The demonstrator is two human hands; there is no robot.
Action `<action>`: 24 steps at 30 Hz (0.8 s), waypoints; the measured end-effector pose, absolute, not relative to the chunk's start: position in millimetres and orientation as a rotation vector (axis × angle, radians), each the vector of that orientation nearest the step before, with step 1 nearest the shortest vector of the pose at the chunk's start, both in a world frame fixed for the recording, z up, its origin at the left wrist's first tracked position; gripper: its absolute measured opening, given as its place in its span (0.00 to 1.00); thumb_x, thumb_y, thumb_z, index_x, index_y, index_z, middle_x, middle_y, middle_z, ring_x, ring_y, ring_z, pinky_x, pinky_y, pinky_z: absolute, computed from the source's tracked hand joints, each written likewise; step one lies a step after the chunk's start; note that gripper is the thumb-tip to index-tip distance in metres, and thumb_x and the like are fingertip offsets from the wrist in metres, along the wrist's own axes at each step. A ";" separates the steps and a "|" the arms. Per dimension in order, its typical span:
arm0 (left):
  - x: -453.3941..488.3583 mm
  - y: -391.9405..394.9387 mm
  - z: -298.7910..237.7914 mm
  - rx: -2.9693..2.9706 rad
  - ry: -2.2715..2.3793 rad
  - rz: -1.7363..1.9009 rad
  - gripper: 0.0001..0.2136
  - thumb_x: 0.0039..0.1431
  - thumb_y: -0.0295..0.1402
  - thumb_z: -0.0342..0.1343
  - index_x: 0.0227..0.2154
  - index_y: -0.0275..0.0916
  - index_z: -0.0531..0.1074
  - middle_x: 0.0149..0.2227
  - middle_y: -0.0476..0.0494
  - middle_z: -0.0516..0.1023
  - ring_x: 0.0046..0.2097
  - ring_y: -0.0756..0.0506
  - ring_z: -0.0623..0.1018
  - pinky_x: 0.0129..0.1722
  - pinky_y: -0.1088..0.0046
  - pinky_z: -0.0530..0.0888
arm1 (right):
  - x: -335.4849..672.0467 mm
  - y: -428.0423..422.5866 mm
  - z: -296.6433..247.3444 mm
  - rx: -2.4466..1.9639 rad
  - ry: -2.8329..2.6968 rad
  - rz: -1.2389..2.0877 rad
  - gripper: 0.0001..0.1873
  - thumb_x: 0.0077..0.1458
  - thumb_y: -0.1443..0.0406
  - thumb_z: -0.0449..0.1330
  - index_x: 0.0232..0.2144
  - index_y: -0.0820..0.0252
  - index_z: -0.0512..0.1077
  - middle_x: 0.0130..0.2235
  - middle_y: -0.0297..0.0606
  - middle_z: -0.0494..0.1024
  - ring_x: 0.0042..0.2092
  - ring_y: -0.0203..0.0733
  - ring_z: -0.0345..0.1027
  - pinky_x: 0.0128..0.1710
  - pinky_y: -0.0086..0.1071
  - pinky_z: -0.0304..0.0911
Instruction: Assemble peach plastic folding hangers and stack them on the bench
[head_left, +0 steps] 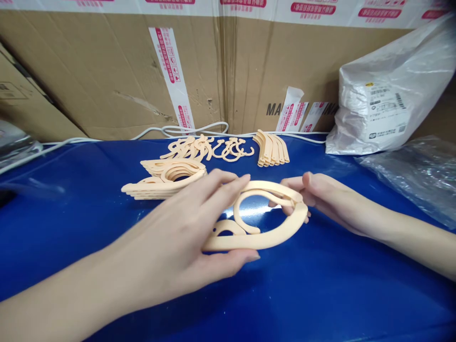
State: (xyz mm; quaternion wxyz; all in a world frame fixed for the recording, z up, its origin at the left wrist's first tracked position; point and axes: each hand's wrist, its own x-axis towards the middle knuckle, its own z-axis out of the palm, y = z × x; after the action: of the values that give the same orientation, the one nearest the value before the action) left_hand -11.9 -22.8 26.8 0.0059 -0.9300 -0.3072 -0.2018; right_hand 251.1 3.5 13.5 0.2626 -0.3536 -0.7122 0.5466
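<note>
A cream plastic folding hanger (281,235), folded into a loop with its hook tucked inside, is held over the blue table. My left hand (185,228) grips its left part, thumb along the near edge and fingers over the far edge. Beside its jointed right end is my right hand (327,202), open, thumb raised and fingers partly behind the hanger; whether they touch it I cannot tell. Just beyond my left hand lies a stack of folded hangers (156,187), partly covered by that hand.
Loose hooks (233,149) and curved arm pieces (272,149) lie farther back on the blue table (320,294). A white cable (199,129) runs before a large cardboard box (117,71). At right are a white plastic bag (384,95) and clear plastic wrap (413,166).
</note>
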 end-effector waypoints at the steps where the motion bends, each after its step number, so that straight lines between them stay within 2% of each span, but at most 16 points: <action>1: -15.4 -19.6 34.5 -2.930 -0.976 -0.649 0.28 0.62 0.49 0.52 0.60 0.38 0.60 0.55 0.42 0.69 0.53 0.44 0.72 0.49 0.70 0.73 | 251.8 5.0 13.3 -0.941 -1.907 1.470 0.31 0.63 0.43 0.44 0.27 0.61 0.71 0.24 0.33 0.70 0.24 0.32 0.58 0.23 0.28 0.53; 3: -26.6 -9.9 49.8 -2.906 -0.967 -0.756 0.27 0.60 0.51 0.53 0.58 0.43 0.63 0.53 0.46 0.71 0.49 0.46 0.73 0.46 0.71 0.73 | 253.8 8.3 13.7 -0.958 -1.918 1.405 0.32 0.64 0.44 0.42 0.31 0.61 0.72 0.24 0.34 0.71 0.24 0.33 0.60 0.23 0.29 0.55; 5: -43.2 2.4 61.7 -2.838 -1.015 -0.778 0.29 0.58 0.53 0.54 0.58 0.45 0.64 0.52 0.47 0.72 0.46 0.45 0.74 0.43 0.69 0.73 | 256.2 11.3 14.3 -1.043 -2.055 1.192 0.26 0.64 0.47 0.47 0.35 0.61 0.73 0.26 0.35 0.73 0.27 0.35 0.65 0.27 0.30 0.59; 8: -74.0 20.7 67.5 -2.747 -1.188 -0.647 0.30 0.59 0.54 0.50 0.59 0.43 0.64 0.51 0.47 0.73 0.46 0.42 0.73 0.44 0.62 0.71 | 260.0 15.4 12.6 -1.070 -2.433 0.538 0.15 0.62 0.55 0.55 0.39 0.59 0.74 0.36 0.39 0.77 0.40 0.43 0.70 0.41 0.36 0.64; 11: -102.1 36.5 60.3 -2.678 -1.321 -0.597 0.31 0.56 0.57 0.52 0.56 0.42 0.67 0.48 0.48 0.75 0.44 0.42 0.75 0.43 0.61 0.73 | 262.8 19.8 6.9 -0.899 -2.669 0.029 0.13 0.62 0.59 0.55 0.44 0.58 0.73 0.49 0.44 0.75 0.50 0.48 0.67 0.51 0.44 0.61; 14: -118.8 48.7 50.8 -2.681 -1.305 -0.499 0.33 0.54 0.60 0.53 0.55 0.42 0.68 0.48 0.46 0.77 0.43 0.42 0.76 0.43 0.60 0.75 | 264.0 22.9 1.5 -0.862 -2.738 -0.028 0.15 0.64 0.58 0.53 0.47 0.58 0.72 0.55 0.44 0.72 0.53 0.47 0.67 0.53 0.44 0.62; 19: -119.0 53.0 44.3 -2.726 -1.200 -0.443 0.29 0.60 0.55 0.51 0.55 0.39 0.68 0.52 0.43 0.75 0.46 0.42 0.77 0.45 0.63 0.76 | 263.5 23.5 0.3 -0.884 -2.778 0.021 0.17 0.65 0.57 0.51 0.50 0.59 0.70 0.55 0.44 0.71 0.54 0.46 0.67 0.54 0.44 0.63; 24: -111.4 48.7 41.5 -2.723 -1.218 -0.445 0.27 0.59 0.53 0.53 0.53 0.38 0.70 0.51 0.45 0.77 0.46 0.44 0.77 0.43 0.67 0.76 | 262.5 22.6 1.3 -0.878 -2.774 0.018 0.16 0.65 0.58 0.51 0.50 0.59 0.70 0.55 0.45 0.71 0.54 0.46 0.67 0.54 0.44 0.63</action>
State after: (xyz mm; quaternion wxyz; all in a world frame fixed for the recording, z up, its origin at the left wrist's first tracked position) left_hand -111.4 48.7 41.5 0.0631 -0.9011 -0.4030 -0.1472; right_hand 262.5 22.6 1.3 0.1158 -0.2998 -0.9469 0.0061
